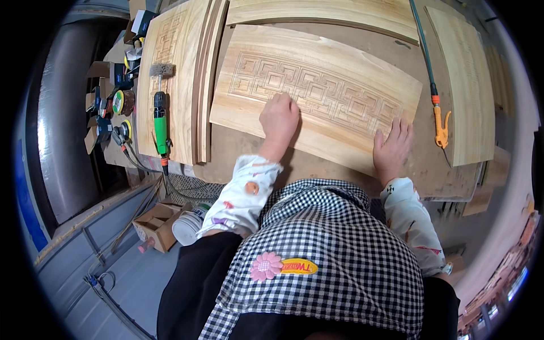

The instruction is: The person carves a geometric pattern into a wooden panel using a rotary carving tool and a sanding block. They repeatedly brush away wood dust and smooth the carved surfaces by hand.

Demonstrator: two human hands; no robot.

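A pale wooden panel (317, 133) with a carved geometric fretwork band lies tilted on the workbench in front of me. My left hand (279, 120) rests on the lower edge of the carving with its fingers curled together. Whatever it may hold is hidden beneath the fingers. Near the panel's right end, my right hand (394, 148) lies with fingers stretched out over the wood, close to the end of the carving.
Stacked carved boards (175, 85) stand at the left, bearing a green power tool (161, 127) with a brush head. Another panel (328, 14) lies at the back. An orange air blow gun (441, 127) on a hose lies right, beside a plain board (467, 85).
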